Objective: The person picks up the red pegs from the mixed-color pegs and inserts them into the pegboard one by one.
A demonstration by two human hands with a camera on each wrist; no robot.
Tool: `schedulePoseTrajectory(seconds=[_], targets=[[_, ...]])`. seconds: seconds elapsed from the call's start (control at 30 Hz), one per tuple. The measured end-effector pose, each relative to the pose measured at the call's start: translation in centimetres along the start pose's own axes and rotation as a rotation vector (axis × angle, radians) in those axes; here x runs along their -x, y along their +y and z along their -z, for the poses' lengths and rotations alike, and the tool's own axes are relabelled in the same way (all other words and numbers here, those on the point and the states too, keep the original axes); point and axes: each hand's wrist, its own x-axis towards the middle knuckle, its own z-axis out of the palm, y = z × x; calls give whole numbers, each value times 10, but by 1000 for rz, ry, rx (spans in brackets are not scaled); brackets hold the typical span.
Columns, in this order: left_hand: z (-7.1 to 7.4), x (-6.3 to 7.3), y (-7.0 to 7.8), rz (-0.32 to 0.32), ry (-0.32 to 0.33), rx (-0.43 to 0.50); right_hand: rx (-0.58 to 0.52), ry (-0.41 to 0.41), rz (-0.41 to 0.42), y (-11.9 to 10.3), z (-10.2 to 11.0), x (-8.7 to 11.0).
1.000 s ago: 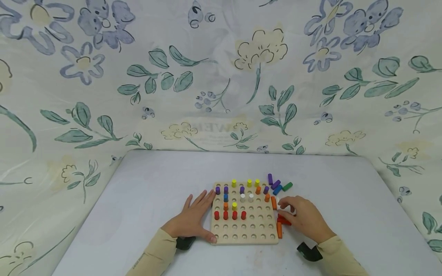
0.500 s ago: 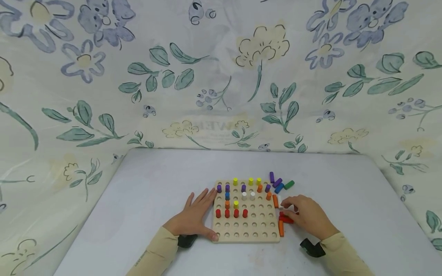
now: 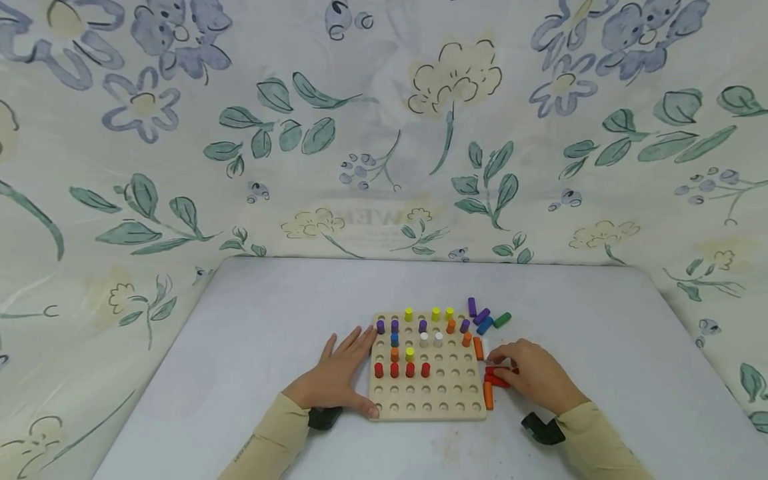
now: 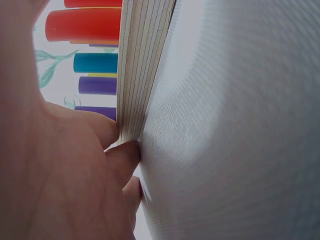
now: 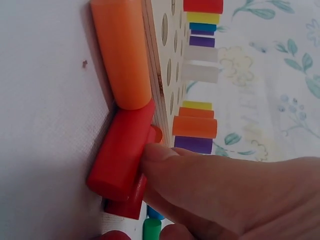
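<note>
A wooden peg board (image 3: 453, 389) lies on the table, with coloured pegs standing in some of its holes. My left hand (image 3: 333, 380) rests along the board's left side, fingers spread, thumb at the near left corner. In the left wrist view the fingertips (image 4: 125, 155) touch the board's edge. Right of the board, my right hand (image 3: 534, 373) is bent over loose red pegs. In the right wrist view its thumb (image 5: 160, 155) touches the red pegs (image 5: 120, 155); the index fingertip is hidden, so I cannot tell whether a peg is pinched.
Loose orange pegs (image 3: 489, 395) lie along the board's right edge. Beyond the right hand are purple pegs (image 3: 482, 316), a blue peg (image 3: 485, 325) and a green peg (image 3: 502, 320). Four-petal and leaf patterned cloth (image 3: 384, 167) hangs behind the table (image 3: 288, 300).
The right thumb and fingers have come down onto the red pegs, and a white peg seen earlier by the fingertips no longer shows. The left hand keeps its place on the board.
</note>
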Motion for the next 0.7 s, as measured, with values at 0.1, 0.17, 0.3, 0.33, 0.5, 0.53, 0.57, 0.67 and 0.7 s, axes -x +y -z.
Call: schedulePoseTrajectory(seconds=[0.1, 0.17, 0.3, 0.33, 0.5, 0.53, 0.57, 0.67, 0.7], targets=[[1, 1, 1, -2, 2, 8, -3, -4, 6, 1, -1, 0], [1, 1, 1, -1, 0, 12, -1, -8, 11, 1, -1, -1], [0, 0, 0, 9, 1, -1, 0, -17, 6, 1, -2, -2], [0, 0, -1, 11, 1, -1, 2, -19, 3, 1, -2, -2], [-1, -1, -2, 2, -3, 10, 7, -35, -23, 1, -2, -1], [-1, -1, -2, 0, -3, 9, 9, -36, -22, 1, -1, -1], [-1, -1, -2, -1, -2, 7, 9, -36, -19, 1, -1, -1], [-1, -1, -3, -3, 2, 1, 6, -31, -7, 1, -1, -1], [-1, -2, -3, -4, 4, -1, 7, -30, -2, 1, -1, -2]])
